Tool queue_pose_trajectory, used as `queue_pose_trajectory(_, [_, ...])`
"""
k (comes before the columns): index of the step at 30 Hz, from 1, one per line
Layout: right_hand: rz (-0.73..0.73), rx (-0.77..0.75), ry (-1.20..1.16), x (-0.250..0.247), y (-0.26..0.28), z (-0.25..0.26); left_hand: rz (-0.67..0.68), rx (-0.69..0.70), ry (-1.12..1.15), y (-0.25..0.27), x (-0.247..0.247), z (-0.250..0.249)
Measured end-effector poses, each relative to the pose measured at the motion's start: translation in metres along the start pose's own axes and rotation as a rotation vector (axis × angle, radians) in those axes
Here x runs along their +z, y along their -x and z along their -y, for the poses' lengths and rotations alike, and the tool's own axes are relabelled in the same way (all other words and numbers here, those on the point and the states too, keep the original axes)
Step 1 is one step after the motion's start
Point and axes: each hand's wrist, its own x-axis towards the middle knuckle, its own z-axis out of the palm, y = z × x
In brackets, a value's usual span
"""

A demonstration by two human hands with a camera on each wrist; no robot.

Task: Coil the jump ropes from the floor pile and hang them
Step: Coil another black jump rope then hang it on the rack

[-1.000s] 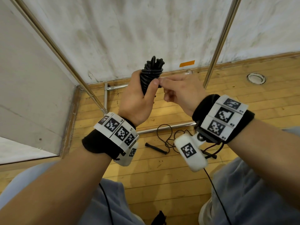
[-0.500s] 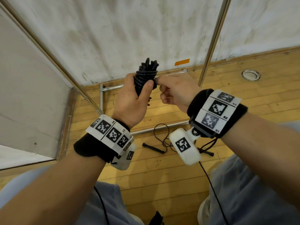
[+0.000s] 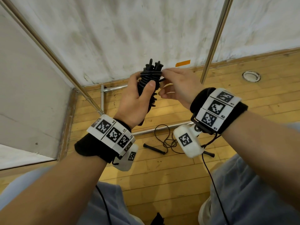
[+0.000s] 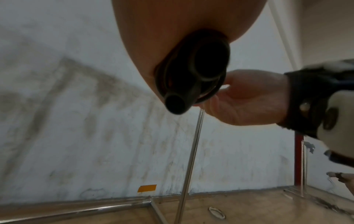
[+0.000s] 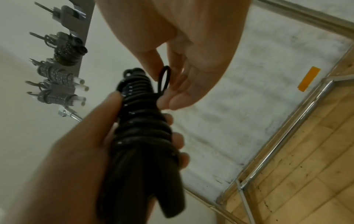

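Note:
My left hand (image 3: 138,98) grips a black jump rope bundle (image 3: 148,78), its cord wound tightly round the two handles, held upright in front of the wall. In the right wrist view the bundle (image 5: 141,121) shows a small cord loop (image 5: 163,79) sticking out near its top. My right hand (image 3: 177,83) pinches that loop between thumb and fingers (image 5: 172,101). From the left wrist view I see the handle ends (image 4: 193,84) below my palm. Another black jump rope (image 3: 165,142) lies loose on the wooden floor under my wrists.
A metal rack frame has slanted poles (image 3: 212,41) and base bars (image 3: 113,88) on the floor by the white wall. Up on a grey hook board (image 5: 63,57) hang several coiled ropes. A round floor fitting (image 3: 250,76) sits at the right.
Both hands drifted slightly left with the bundle. My right fingers kept working at the top of the coil, and my left thumb slid higher on it.

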Motion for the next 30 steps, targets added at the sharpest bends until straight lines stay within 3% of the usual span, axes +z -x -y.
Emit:
queue_pose_trajectory(6, [-0.081, 0.008, 0.071, 0.003, 0.004, -0.005, 0.123, -0.094, -0.086, -0.007, -0.007, 0.007])
queue_pose_trajectory(10, [-0.092, 0.024, 0.059, 0.004, 0.006, -0.006, 0.186, -0.172, 0.042, -0.01, -0.01, 0.006])
queue_pose_trajectory(12, [-0.073, 0.014, 0.042, 0.005, 0.006, -0.007, 0.153, -0.177, 0.096, -0.009, -0.007, 0.005])
queue_pose_trajectory(17, [-0.001, -0.016, 0.089, 0.01, 0.005, -0.008, -0.094, -0.07, 0.08, -0.012, 0.001, 0.004])
queue_pose_trajectory(27, [-0.198, 0.016, 0.077, -0.007, -0.014, -0.008, -0.013, -0.112, 0.028, -0.015, 0.0, 0.008])
queue_pose_trajectory(30, [-0.199, -0.025, 0.117, -0.008, -0.018, -0.013, 0.026, -0.15, 0.053, -0.018, -0.002, 0.009])
